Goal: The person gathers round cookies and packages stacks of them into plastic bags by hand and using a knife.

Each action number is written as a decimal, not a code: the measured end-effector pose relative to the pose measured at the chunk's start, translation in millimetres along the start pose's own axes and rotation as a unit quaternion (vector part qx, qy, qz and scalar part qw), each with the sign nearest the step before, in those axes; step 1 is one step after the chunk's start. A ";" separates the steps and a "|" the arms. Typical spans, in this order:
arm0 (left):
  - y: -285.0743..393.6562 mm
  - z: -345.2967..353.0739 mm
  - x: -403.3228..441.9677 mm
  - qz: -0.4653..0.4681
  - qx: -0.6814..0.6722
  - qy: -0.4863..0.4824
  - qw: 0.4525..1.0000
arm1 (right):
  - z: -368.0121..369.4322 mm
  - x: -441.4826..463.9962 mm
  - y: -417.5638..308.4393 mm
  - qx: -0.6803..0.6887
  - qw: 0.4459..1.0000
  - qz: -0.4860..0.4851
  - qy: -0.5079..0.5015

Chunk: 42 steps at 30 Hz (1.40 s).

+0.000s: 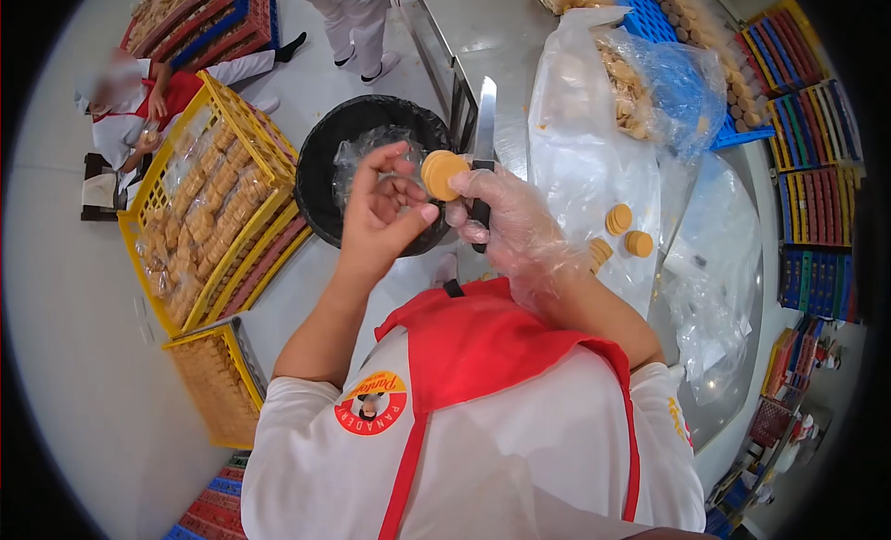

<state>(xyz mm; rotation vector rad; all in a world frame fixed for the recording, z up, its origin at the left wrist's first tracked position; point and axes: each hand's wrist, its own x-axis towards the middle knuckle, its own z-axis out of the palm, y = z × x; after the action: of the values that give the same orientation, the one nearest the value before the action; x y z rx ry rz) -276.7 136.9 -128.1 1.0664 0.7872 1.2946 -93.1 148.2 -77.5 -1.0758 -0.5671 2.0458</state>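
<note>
My right hand (520, 220), in a clear plastic glove, grips a knife (485, 122) by its black handle, the blade pointing away from me. Between the thumb and fingers of this same hand is a small stack of round, flat tan cookies (444, 174). Just left of the stack is my bare left hand (382, 204), its thumb out and its fingers loosely bent and apart, with nothing visible in it. Below both hands stands a black-lined bin (320, 160) holding crumpled clear plastic (357, 160).
On the metal table, white plastic sheeting (594, 178) carries several small cookie stacks (639, 244). Farther back is a blue crate (650, 16). Yellow crates (200, 299) of bagged baked goods stand left. One person (121, 122) is low beside them; another (353, 20) stands ahead.
</note>
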 end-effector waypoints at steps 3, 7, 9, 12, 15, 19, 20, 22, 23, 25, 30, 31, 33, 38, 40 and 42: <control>-11.8 10.6 -5.5 -0.047 -0.020 -0.002 0.999 | 4.8 -0.8 9.3 0.065 0.998 -0.018 0.019; -11.4 27.3 -7.5 0.004 -0.027 0.038 0.999 | 11.3 -4.3 18.3 0.074 0.995 0.006 0.062; -12.9 26.5 -8.0 0.009 -0.021 0.045 0.999 | 12.5 -5.2 18.6 0.064 0.996 0.013 0.067; -15.2 25.6 -10.2 0.015 -0.013 0.059 0.998 | 14.1 -6.1 18.6 0.043 0.997 0.010 0.064; -14.8 21.6 -11.4 -0.004 0.002 0.075 0.997 | 15.3 -7.8 17.6 0.003 0.998 0.011 0.063; -15.5 9.6 -9.9 -0.049 -0.005 0.114 0.992 | 8.6 -14.3 11.8 -0.162 0.978 -0.091 0.092; -13.6 6.3 -9.7 -0.055 -0.005 0.116 0.992 | 3.2 -16.2 11.6 -0.223 0.959 -0.145 0.100; -8.9 1.8 -9.1 -0.067 -0.007 0.119 0.991 | -18.6 -16.2 14.6 -0.473 0.809 -0.346 0.044; -8.1 2.0 -8.1 -0.069 -0.001 0.120 0.990 | -24.6 -19.1 16.7 -0.548 0.751 -0.366 0.025; -7.1 4.3 -6.2 -0.077 0.012 0.116 0.990 | -23.9 -31.4 13.2 -0.650 0.675 -0.349 0.004; -7.3 12.7 -6.0 -0.085 0.015 0.105 0.991 | -26.7 -37.0 8.0 -0.708 0.626 -0.315 0.085; -6.9 12.9 -6.0 -0.086 0.019 0.103 0.991 | -22.5 -40.2 9.5 -0.721 0.611 -0.319 0.061; -10.7 8.3 -8.4 -0.094 0.015 0.101 0.990 | -21.6 -40.6 12.0 -0.728 0.581 -0.358 0.063; -17.4 5.1 -2.8 -0.085 0.028 0.103 0.991 | -62.6 -63.8 -23.0 -0.669 0.597 -0.350 0.270; -23.9 0.5 2.4 -0.092 0.000 0.095 0.991 | -89.6 -90.5 -30.2 -0.612 0.600 -0.367 0.363; -24.9 3.6 6.1 -0.101 0.019 0.094 0.990 | -129.2 -122.0 -24.3 -0.565 0.570 -0.402 0.441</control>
<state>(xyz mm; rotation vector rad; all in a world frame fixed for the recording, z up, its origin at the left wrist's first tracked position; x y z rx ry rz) -263.6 143.5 -149.4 0.8780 1.0371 1.2224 69.9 73.7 -70.8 -1.8079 -1.4778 -0.0109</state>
